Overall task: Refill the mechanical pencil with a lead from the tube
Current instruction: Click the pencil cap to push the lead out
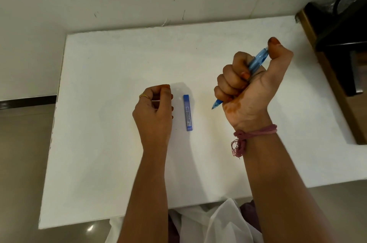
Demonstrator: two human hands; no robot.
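Note:
My right hand [244, 83] grips the blue mechanical pencil [258, 60] in a fist above the white table [111, 143]. Its tip sticks out below the fist toward the lower left, and my thumb covers its top end. The blue lead tube [188, 112] lies flat on the table between my hands, lengthwise away from me. My left hand [154, 111] rests on the table just left of the tube with its fingers curled. A thin pale piece shows between its thumb and fingers; what it is cannot be told.
The table stands against a pale wall at the back. A dark stand with a wooden edge [333, 48] is at the right, beside the table's far right corner. White cloth [214, 221] lies over my lap at the near edge.

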